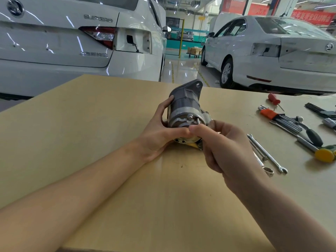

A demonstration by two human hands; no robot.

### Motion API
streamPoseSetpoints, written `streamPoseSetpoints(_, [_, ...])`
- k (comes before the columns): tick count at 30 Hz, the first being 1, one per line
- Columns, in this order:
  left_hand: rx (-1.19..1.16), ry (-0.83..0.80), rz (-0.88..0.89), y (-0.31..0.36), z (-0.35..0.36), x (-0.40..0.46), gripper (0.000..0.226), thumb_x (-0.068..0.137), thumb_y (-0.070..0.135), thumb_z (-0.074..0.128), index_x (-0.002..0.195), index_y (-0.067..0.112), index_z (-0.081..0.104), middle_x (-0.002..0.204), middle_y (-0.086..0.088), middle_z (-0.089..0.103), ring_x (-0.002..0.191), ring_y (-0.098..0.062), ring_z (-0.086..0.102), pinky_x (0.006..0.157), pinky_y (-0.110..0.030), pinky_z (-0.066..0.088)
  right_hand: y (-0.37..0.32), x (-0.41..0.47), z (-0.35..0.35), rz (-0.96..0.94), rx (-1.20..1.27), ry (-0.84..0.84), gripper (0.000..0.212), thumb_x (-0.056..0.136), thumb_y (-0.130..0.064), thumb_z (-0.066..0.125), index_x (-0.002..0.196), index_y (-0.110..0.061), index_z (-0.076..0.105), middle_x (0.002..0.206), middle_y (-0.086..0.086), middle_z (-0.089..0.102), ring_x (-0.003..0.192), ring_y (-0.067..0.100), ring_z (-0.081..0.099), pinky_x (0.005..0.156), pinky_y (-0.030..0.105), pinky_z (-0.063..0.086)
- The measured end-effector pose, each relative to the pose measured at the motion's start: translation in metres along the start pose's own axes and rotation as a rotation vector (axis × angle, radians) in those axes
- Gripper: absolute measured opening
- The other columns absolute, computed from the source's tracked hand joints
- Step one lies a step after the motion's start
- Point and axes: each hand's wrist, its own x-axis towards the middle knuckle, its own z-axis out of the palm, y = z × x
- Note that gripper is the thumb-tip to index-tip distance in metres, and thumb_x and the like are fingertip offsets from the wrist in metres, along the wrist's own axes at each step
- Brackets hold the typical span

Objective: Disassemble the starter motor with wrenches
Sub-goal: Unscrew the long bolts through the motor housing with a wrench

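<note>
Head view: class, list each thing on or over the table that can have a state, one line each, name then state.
Starter motor: lying on its side, assembled, gripped at both ends.
Left hand: grips the motor body.
Right hand: pinches a bolt at the motor's end.
Wrenches: lying flat, untouched.
Hex key set: lying in its orange holder.
Hammer: lying flat.
Screwdriver: lying flat.

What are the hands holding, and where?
The left hand grips the starter motor around its round body; the right hand pinches something small at its near end.
</note>
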Motion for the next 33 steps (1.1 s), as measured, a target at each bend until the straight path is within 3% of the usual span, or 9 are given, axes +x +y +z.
streamPoseSetpoints(4, [-0.002,0.003,0.004,0.001,0.001,-0.001,0.114,0.047,-0.007,0.079,0.145,0.031,0.036,0.11,-0.018,0.064,0.086,-0.023,0.072,0.068,-0.028,0.057,-0.003,-0.003,0.007,-0.287,-0.378,0.137,0.036,0.07,-0.023,0.069,0.055,-0.002,0.045,0.042,0.001,0.038,0.042,0.01,0.031,0.041,0.022,0.026])
streamPoseSetpoints(9, [-0.006,0.005,-0.013,0.0,0.0,0.003,0.114,0.045,-0.006,0.083,0.143,0.033,0.038,0.09,-0.003,0.076,0.083,-0.023,0.072,0.068,-0.03,0.057,-0.002,-0.033,0.011,-0.603,-0.57,0.129,0.041,0.063,-0.016,0.059,0.048,-0.023,0.021,0.047,-0.001,0.019,0.043,0.009,0.018,0.042,0.016,0.015])
streamPoseSetpoints(13, [-0.022,0.004,-0.013,-0.001,0.0,0.003,0.105,0.054,-0.008,0.077,0.143,0.032,0.037,0.109,-0.011,0.066,0.086,-0.023,0.072,0.072,-0.03,0.057,0.012,-0.07,-0.013,-0.695,-0.675,0.12,0.031,0.063,-0.023,0.054,0.046,-0.014,0.03,0.047,0.005,0.025,0.042,0.015,0.023,0.039,0.023,0.027])
streamPoseSetpoints(18, [-0.012,0.001,-0.006,0.0,0.001,0.002,0.109,0.053,-0.01,0.081,0.144,0.031,0.036,0.111,-0.009,0.066,0.089,-0.022,0.072,0.07,-0.029,0.057,0.021,-0.068,-0.066,-0.656,-0.861,0.25,0.033,0.067,-0.029,0.056,0.044,-0.012,0.04,0.041,-0.004,0.024,0.048,0.012,0.029,0.049,0.008,0.03])
streamPoseSetpoints(22, [-0.009,-0.008,-0.006,0.001,0.002,0.002,0.114,0.05,-0.012,0.083,0.145,0.031,0.036,0.112,-0.009,0.065,0.09,-0.022,0.072,0.071,-0.029,0.057,0.02,-0.029,-0.121,-0.426,-1.027,0.265,0.038,0.073,-0.024,0.072,0.047,-0.012,0.047,0.038,0.003,0.037,0.056,0.022,0.044,0.048,0.023,0.032])
streamPoseSetpoints(25, [-0.011,-0.005,-0.005,0.0,0.002,0.002,0.113,0.051,-0.014,0.082,0.144,0.031,0.036,0.112,-0.008,0.066,0.09,-0.022,0.072,0.071,-0.029,0.057,0.023,-0.011,-0.142,-0.345,-1.129,0.243,0.035,0.074,-0.016,0.07,0.046,-0.013,0.049,0.038,0.002,0.04,0.038,0.018,0.038,0.046,0.032,0.036])
streamPoseSetpoints(29, [-0.022,-0.009,0.0,0.001,0.002,0.001,0.108,0.053,-0.007,0.077,0.146,0.03,0.035,0.114,-0.009,0.065,0.091,-0.023,0.072,0.072,-0.029,0.057,0.025,0.0,-0.147,-0.299,-1.191,0.168,0.035,0.075,-0.015,0.07,0.046,-0.014,0.051,0.037,0.002,0.042,0.042,0.024,0.045,0.049,0.036,0.042])
streamPoseSetpoints(33, [-0.015,-0.016,-0.006,0.001,0.002,0.001,0.112,0.054,-0.012,0.081,0.146,0.031,0.034,0.117,-0.011,0.063,0.092,-0.023,0.072,0.072,-0.029,0.057,0.029,0.003,-0.147,-0.266,-1.268,0.09,0.039,0.077,-0.023,0.07,0.046,-0.02,0.046,0.036,-0.005,0.037,0.041,0.017,0.041,0.045,0.034,0.035])
